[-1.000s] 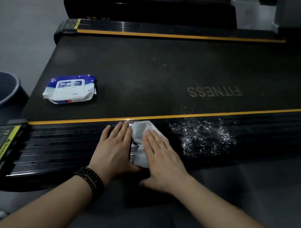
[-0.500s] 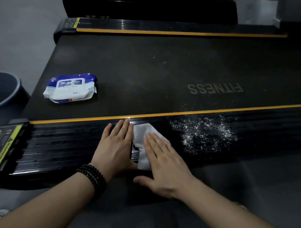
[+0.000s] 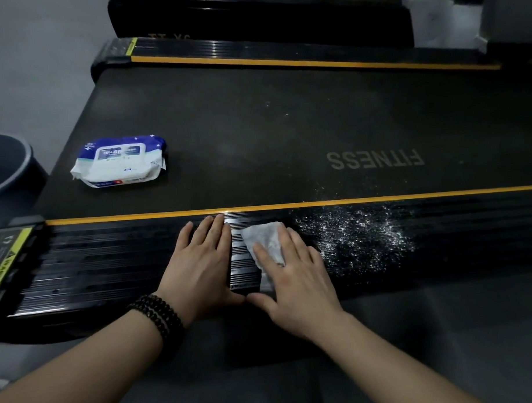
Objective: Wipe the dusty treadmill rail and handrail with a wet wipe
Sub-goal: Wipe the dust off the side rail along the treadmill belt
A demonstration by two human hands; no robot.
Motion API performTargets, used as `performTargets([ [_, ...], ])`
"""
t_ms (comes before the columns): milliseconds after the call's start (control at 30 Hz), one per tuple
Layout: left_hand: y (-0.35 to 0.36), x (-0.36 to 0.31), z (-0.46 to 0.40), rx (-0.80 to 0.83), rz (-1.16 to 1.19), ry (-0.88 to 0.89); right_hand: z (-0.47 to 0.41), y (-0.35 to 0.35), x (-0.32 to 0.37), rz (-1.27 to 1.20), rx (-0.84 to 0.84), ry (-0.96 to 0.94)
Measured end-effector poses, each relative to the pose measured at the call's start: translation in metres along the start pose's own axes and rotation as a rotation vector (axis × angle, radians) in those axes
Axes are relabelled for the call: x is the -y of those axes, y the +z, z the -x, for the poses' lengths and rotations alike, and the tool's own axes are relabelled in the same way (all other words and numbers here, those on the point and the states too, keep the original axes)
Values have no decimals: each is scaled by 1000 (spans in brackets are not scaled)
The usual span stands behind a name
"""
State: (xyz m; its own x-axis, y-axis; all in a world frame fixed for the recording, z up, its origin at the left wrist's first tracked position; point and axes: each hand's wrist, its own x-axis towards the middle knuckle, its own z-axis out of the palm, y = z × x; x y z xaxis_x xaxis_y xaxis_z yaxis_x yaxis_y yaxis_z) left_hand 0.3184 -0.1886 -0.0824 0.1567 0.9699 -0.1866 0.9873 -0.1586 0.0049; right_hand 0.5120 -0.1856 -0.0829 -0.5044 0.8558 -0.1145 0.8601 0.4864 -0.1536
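Both hands flat, fingers spread: right hand presses the wet wipe onto the ribbed rail, left hand rests empty just beside it.

Both forearms reach forward, bare. Left hand flat, palm down, fingers together and extended, dark bead bracelet on the wrist. Right hand flat beside it, palm down, fingers slightly spread, thumb tip meeting the left thumb.
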Motion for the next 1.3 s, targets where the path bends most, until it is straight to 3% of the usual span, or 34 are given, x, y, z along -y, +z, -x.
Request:
performTargets([
  [200, 0, -1, -8, 51, 2, 28, -6, -10, 0, -31, 49, -1],
  [400, 3, -17, -23, 38, 80, 92, -21, -31, -28, -60, -97, 238],
  [500, 3, -28, -29, 50, 56, 90, -38, -27, -42, -65, -4, 285],
  [600, 1, -32, -31, 50, 23, 85, -47, -20, -45, -61, 80, 247],
  [800, 0, -32, -30, 43, 19, 77, -24, -11, -47, -40, 76, 68],
  [900, 0, -33, -29, 35, 17, 74, -20, -20, -54, -119, -12, 36],
  [1067, 2, -32, -30, -2, 55, 84, -41, -24, -63, -212, -461, 60],
  [1200, 2, -31, -28, -9, 74, 75, -62, -25, -61, -196, -302, 163],
  [1300, 0, -33, -28, -9, 69, 65, -64, -14, -63, -122, -292, 153],
])
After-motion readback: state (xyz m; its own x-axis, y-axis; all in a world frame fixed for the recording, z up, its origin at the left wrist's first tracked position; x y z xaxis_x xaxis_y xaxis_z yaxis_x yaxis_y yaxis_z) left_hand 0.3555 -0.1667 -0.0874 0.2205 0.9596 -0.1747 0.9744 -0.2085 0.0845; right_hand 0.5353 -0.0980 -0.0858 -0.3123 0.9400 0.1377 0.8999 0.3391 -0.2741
